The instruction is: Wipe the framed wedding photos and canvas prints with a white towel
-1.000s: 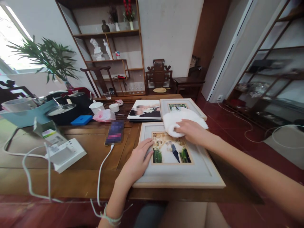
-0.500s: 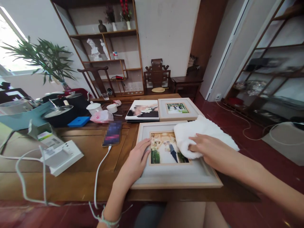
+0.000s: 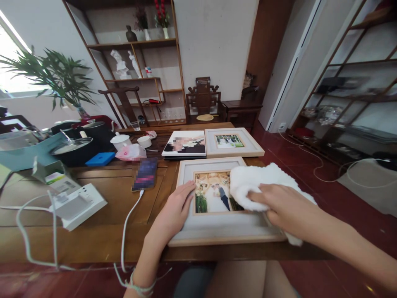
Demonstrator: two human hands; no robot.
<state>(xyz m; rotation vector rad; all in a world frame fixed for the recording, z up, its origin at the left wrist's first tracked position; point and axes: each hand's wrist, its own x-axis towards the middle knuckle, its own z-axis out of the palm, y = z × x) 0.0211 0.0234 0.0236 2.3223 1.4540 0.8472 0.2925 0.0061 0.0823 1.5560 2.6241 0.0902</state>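
Note:
A large photo frame (image 3: pixel 214 227) with a pale wooden border lies flat at the near edge of the wooden table (image 3: pixel 93 236). My left hand (image 3: pixel 175 213) rests flat on the frame's left side, fingers stretched toward the picture. My right hand (image 3: pixel 283 207) presses a white fluffy cloth (image 3: pixel 248 184) onto the right part of the frame, fingers curled over the cloth. The cloth hides the picture's right edge.
A smaller frame (image 3: pixel 231 142) and a photo album (image 3: pixel 185 145) lie behind the large frame. A phone (image 3: pixel 144 174) on a white cable, a white power strip (image 3: pixel 79 203), pots, a teapot and a blue box crowd the table's left. Shelves and chairs stand behind.
My right hand has drawn the cloth from the frame's top edge down and toward me along its right side. My left hand has stayed on the frame.

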